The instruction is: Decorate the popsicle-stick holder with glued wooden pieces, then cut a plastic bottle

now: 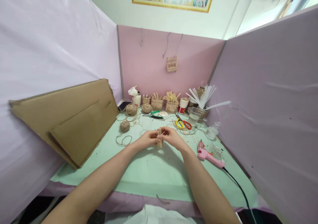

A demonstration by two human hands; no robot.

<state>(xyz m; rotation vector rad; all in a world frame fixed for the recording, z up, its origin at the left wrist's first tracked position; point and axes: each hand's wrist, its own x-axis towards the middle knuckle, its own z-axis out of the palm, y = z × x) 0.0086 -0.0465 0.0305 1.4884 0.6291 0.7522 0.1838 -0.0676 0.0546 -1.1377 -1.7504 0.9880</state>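
Observation:
Between my two hands, over the middle of the table, is a small upright bundle of thin wooden sticks (159, 144). My left hand (148, 139) grips it from the left with bent fingers. From the right, my right hand (170, 137) pinches the same sticks, its fingers curled over their upper part. Fingers partly cover the sticks, so how they are joined is hidden. Nearest on the left lies a ball of twine (124, 126) with a loose strand. Yellow-and-red-handled pliers (183, 122) rest beyond my right hand.
A pink glue gun (210, 157) with a black cord lies at right. Cardboard sheets (81, 121) lean at left. Along the back stand baskets of sticks (171, 105), a red-and-white cup (183, 105), a clear water cup (194, 117) and green-handled cutters (154, 115). A small wooden rack (172, 65) hangs behind.

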